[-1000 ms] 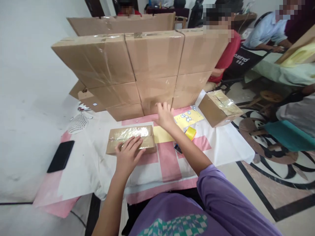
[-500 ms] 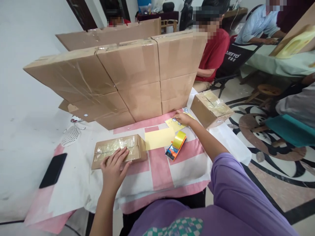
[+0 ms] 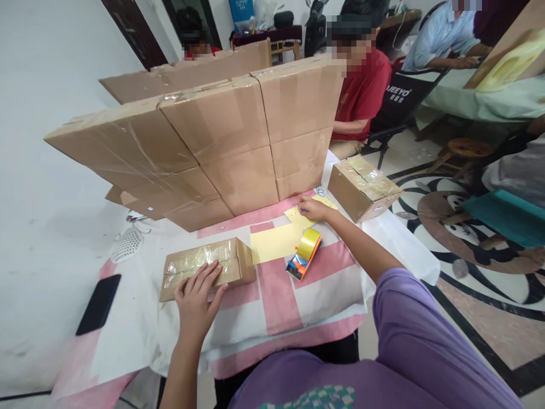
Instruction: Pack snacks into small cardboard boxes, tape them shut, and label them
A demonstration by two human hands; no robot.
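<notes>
My left hand (image 3: 198, 298) lies with its fingers spread on top of a small cardboard box (image 3: 242, 262) sealed with clear tape. My right hand (image 3: 314, 209) is over a yellow printed sheet (image 3: 293, 215) with a scalloped edge. Its fingers are drawn together; whatever is between them is too small to make out. A plain yellow sheet (image 3: 272, 243) lies between the box and that printed sheet. Just nearer to me than my right hand sits an orange and blue tape dispenser (image 3: 303, 264) with a roll of yellowish tape (image 3: 309, 244).
A tall wall of joined cardboard boxes (image 3: 238, 170) stands across the back of the cloth-covered table (image 3: 276, 309). Another taped box (image 3: 361, 190) is at the right edge. On the left lie a black phone (image 3: 99, 304) and a white perforated object (image 3: 126, 245). Beyond sits a person in red (image 3: 368, 96).
My right hand's fingers have curled in over the printed sheet, where the index finger was stretched out before. My left hand stays on the box. The view has shifted slightly.
</notes>
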